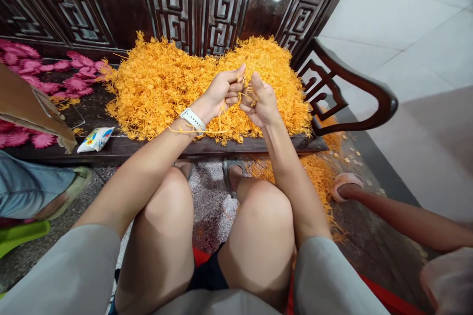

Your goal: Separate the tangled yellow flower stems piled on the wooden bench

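Both my hands are raised over a large heap of orange plastic flower pieces with thin stems. My left hand is closed, thumb against curled fingers, pinching a thin orange flower piece. My right hand faces it, thumb up and fingers curled, closed on the orange strands that run between the two hands. The exact parts inside the fingers are hidden. A white watch band is on my left wrist, and a loose orange strand lies across that forearm.
The heap lies on a dark carved wooden bench with a curved armrest. Pink flowers, a cardboard box and a small white packet are at left. Other people's legs show at both sides. More orange pieces cover the floor.
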{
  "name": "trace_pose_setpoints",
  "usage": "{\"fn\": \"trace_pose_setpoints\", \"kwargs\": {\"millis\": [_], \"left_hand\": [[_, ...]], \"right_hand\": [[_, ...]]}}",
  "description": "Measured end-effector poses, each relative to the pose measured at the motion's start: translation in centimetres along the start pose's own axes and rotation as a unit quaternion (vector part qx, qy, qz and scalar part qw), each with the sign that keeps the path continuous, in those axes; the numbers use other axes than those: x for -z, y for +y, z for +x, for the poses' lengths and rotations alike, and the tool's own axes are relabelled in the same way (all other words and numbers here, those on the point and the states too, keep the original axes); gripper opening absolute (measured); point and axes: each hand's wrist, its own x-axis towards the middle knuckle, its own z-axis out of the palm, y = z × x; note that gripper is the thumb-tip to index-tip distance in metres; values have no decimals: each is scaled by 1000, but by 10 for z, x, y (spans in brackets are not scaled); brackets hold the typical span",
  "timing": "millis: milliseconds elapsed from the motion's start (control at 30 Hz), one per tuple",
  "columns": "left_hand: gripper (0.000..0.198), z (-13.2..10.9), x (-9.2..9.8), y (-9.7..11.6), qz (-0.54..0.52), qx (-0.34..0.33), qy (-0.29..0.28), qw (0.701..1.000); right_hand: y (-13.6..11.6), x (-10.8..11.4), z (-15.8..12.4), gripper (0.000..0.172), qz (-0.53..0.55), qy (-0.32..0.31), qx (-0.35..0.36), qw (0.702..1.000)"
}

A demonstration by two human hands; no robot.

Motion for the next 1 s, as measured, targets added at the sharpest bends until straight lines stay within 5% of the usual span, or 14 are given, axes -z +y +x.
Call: {"fn": "trace_pose_setpoints", "kwargs": {"millis": [133,300,367,433,500,567,633,833,1000], "left_hand": [[47,-1,2,7,-73,-29,42,996],[47,3,28,23,-117,-139,114,977],[46,3,34,26,-78,-144,115,980],[43,1,35,26,-20,-140,107,984],[41,-3,31,24,37,-144,99,984],[42,-7,28,21,88,-156,89,980],[47,-10,26,17,139,-170,73,973],[56,-6,25,2,291,-216,24,932],[51,0,26,-3,305,-232,6,924]], "right_hand": [[-3,5,0,61,23,-65,8,998],[-11,25,-12,68,11,-283,6,959],[-20,35,-14,69,10,-323,33,946],[-27,42,-12,67,22,-258,67,964],[-28,45,-5,67,33,-108,78,991],[-21,43,3,69,40,31,55,997],[-8,37,10,68,33,100,29,994],[13,12,19,49,-17,73,94,993],[15,10,18,43,-50,99,133,985]]}}
